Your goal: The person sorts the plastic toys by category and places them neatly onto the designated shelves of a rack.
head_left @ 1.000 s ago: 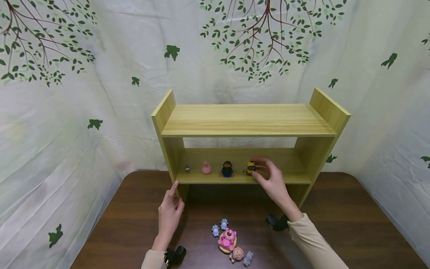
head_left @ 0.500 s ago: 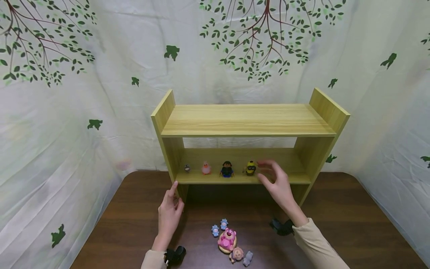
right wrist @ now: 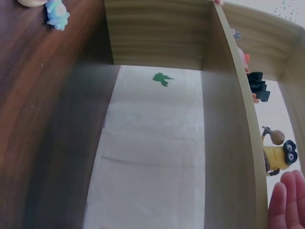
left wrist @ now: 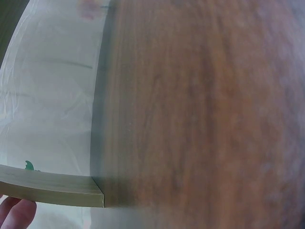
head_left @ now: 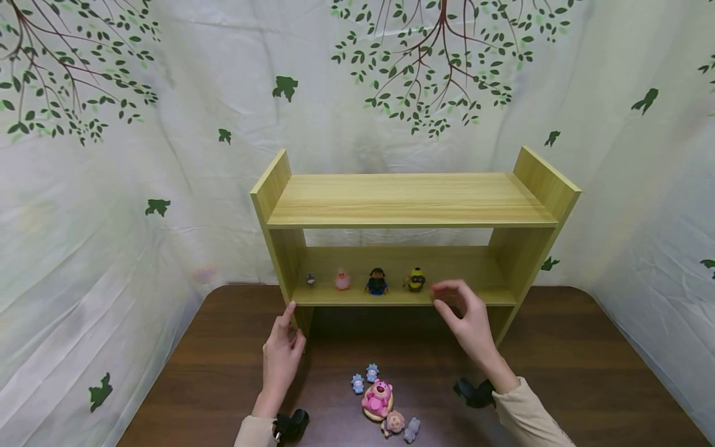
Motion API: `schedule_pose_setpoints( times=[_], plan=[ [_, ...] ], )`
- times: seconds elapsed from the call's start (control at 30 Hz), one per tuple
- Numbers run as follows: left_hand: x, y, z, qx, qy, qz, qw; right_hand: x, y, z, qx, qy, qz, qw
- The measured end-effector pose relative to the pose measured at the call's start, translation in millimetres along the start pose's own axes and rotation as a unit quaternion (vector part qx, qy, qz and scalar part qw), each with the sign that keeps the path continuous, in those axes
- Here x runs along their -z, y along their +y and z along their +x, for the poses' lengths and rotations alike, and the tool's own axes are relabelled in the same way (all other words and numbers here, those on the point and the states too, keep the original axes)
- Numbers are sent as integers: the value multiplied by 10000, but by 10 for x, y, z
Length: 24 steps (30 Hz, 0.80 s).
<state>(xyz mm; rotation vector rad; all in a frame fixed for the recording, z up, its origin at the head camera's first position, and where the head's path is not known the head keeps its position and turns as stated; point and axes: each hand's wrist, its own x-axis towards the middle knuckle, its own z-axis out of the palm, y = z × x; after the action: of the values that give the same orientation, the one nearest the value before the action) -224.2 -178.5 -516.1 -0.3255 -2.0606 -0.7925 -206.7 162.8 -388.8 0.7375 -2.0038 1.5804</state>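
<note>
The right hand (head_left: 462,313) is held in front of the lower board's front edge, with its thumb and fingers spread apart and nothing gripped. A yellow figure (head_left: 416,280) with dark goggles is left standing just beside its fingertips, on the lower board of the shelf unit (head_left: 413,202), right of the middle of that board. At the board's left front corner, the shelf unit is touched by the extended index finger of the left hand (head_left: 282,357); the other fingers of that hand are loosely bent, and nothing is seen to be pinched between them.

To the left of the yellow figure, a row is formed along the lower board by a dark figure with blue at its base (head_left: 377,282), a pink figure (head_left: 342,280) and a tiny grey figure (head_left: 310,280), the last placed nearest the left side panel.

Below, in front of the shelf unit, a cluster is laid out on the dark wooden bench (head_left: 223,360), between its left and right edges. Two light blue figures (head_left: 357,383) are set nearest the shelf, followed by a pink bear (head_left: 377,398) on a round base, a peach-coloured figure (head_left: 393,423) and a grey-blue figure (head_left: 411,429). Beyond the bench's rear edge, a pale cloth (head_left: 195,81) printed with leafy branches is hung.
</note>
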Motion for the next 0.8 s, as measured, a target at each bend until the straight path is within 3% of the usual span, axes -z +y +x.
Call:
schedule_pose_setpoints(
  times=[0.8],
  plan=[
    [-1,0,4,-48,10,33,10000,-195,43,-345,103,-535,11,9985]
  ],
)
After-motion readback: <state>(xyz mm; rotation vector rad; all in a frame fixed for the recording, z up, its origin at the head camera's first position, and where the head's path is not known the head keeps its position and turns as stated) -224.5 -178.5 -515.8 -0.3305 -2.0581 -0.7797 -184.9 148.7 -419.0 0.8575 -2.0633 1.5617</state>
